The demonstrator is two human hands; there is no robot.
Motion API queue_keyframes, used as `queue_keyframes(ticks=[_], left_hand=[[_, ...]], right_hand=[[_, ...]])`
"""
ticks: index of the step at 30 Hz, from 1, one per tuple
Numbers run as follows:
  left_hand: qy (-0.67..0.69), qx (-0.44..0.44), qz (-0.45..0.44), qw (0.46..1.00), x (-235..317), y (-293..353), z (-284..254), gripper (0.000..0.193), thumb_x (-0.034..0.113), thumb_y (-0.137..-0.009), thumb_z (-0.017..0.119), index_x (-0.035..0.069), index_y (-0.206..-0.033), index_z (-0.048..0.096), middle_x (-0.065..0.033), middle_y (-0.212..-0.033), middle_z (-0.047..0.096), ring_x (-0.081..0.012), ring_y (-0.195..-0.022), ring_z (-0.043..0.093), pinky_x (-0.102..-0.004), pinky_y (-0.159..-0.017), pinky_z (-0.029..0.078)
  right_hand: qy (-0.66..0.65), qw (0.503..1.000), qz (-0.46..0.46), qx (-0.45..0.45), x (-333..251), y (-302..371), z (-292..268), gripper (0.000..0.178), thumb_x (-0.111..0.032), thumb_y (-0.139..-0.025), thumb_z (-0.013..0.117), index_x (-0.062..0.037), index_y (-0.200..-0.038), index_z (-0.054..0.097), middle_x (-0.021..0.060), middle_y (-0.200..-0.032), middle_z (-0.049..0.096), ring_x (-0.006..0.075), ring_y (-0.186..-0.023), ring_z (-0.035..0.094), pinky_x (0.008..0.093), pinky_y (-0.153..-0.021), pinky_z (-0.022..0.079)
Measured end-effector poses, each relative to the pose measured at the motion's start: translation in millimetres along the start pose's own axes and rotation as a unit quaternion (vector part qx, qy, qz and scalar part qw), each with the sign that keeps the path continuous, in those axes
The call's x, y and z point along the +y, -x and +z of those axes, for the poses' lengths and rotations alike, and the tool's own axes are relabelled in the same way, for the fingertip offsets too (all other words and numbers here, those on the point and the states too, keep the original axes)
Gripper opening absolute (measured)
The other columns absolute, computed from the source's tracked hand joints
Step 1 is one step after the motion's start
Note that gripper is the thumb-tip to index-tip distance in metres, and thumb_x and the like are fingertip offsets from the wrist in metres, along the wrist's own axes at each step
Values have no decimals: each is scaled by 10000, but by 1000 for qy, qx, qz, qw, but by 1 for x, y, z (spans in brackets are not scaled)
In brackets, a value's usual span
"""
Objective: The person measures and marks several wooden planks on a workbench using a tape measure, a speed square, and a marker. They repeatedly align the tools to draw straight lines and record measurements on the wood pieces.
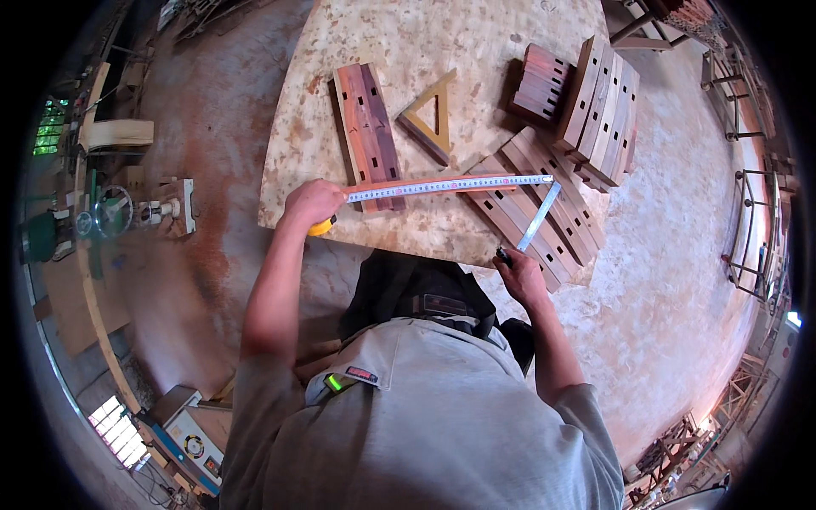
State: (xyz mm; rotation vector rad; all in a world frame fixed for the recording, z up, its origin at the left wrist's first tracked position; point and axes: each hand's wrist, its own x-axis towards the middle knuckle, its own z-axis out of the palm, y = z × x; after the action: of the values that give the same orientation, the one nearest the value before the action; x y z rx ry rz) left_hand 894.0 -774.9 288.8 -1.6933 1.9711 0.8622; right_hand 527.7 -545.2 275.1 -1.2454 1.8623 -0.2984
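My left hand (313,204) is closed round a tape measure, whose yellow case (321,227) shows below the fingers. From it the white tape blade (450,184) runs out to the right, over a reddish slotted board. Its far end meets the tip of a flat metal blade (540,217). My right hand (520,274) grips that metal blade's dark end; whether it is a square or a ruler I cannot tell. Beneath the metal blade lie brown slotted boards (518,223). A pair of slotted boards (368,127) lies near my left hand, beside a wooden triangle square (432,117).
Everything lies on a stained plywood worktop (476,34), its near edge at my waist. Slotted blocks are stacked (599,106) at the far right, next to a dark reddish block (541,83). A machine with a handwheel (110,211) stands left; metal racks (748,229) stand right.
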Motion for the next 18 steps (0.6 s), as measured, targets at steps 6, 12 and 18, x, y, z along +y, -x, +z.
queue_keyframes(ticks=[6,12,18], left_hand=[[-45,-24,27,998,-10,-9,3,345,382,-903,540,119,-1010,735,-135,-1082,706,-352,-1027,655,-451,-871,521],[-30,-24,16,999,-7,-8,2,340,369,-877,542,105,-968,736,-147,-1066,702,-341,-1013,657,-455,-879,511],[-15,4,26,1000,-4,-2,1,332,345,-848,575,75,-942,744,-193,-995,698,-359,-951,662,-446,-849,504]], right_hand=[[-17,999,-41,28,7,4,-5,244,-268,-912,643,-30,-955,673,227,-876,653,435,-865,635,491,-762,495],[-37,998,-38,41,19,9,-2,228,-257,-907,643,-43,-975,680,231,-898,660,434,-880,639,499,-770,506],[-10,999,-23,24,12,6,5,241,-264,-907,636,-53,-1010,685,211,-956,673,428,-903,643,506,-788,512]])
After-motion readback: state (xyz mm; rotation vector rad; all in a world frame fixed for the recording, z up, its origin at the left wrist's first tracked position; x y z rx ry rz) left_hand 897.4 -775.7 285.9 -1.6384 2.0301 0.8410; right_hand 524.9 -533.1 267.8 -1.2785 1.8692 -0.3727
